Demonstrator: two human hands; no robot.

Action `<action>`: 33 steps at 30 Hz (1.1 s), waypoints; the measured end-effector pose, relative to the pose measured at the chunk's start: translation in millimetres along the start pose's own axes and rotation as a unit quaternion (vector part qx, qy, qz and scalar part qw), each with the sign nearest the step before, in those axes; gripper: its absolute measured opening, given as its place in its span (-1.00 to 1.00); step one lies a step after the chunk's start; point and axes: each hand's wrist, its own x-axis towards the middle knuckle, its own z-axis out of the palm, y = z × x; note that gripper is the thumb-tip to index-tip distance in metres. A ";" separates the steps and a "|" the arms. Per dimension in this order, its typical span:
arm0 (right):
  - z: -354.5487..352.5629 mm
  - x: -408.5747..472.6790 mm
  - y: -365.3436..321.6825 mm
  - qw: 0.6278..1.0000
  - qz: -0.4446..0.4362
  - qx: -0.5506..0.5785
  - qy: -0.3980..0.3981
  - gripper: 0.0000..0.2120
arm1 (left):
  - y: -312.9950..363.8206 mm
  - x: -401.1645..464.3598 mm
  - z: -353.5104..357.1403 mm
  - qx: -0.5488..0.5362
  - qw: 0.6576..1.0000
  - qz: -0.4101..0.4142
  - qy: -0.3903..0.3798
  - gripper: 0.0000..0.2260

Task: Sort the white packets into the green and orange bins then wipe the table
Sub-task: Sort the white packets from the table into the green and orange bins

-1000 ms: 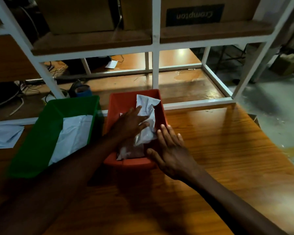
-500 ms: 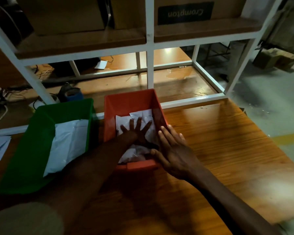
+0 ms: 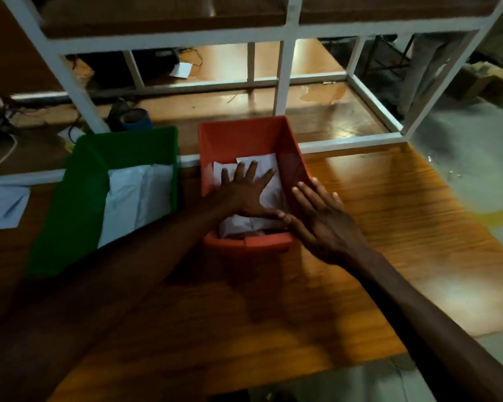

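White packets [image 3: 269, 192] in orange bin [image 3: 244, 140], under flat left hand [image 3: 244, 190].

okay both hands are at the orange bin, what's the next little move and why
Probably lift the left hand out of the orange bin: it presses the packets flat with spread fingers, so they look settled. One white packet remains on the table, left of the green bin.

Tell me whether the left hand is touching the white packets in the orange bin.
Touching. The head view shows the left hand spread flat, fingers straight, pressing on the white packets inside the orange bin, with no gap visible.
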 end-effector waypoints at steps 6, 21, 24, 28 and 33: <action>-0.3 -16.6 -20.2 0.989 -0.088 0.007 0.117 -0.40 | -7.9 -113.8 -20.2 -0.078 0.951 0.101 0.281 -0.37; 45.9 -67.1 -205.1 0.920 -0.304 0.173 0.176 -0.43 | -68.6 -427.5 61.9 -0.191 0.903 -0.164 0.349 -0.42; 60.4 -65.7 -259.0 0.906 -0.339 0.184 0.175 -0.47 | -91.7 -485.1 73.5 -0.169 0.893 -0.221 0.354 -0.41; 78.4 -63.9 -332.9 0.889 -0.390 0.187 0.150 -0.47 | -132.5 -547.4 90.0 -0.170 0.876 -0.273 0.359 -0.42; 113.0 -50.2 -431.1 0.893 -0.400 0.169 0.121 -0.47 | -208.3 -613.8 107.3 -0.153 0.867 -0.304 0.364 -0.41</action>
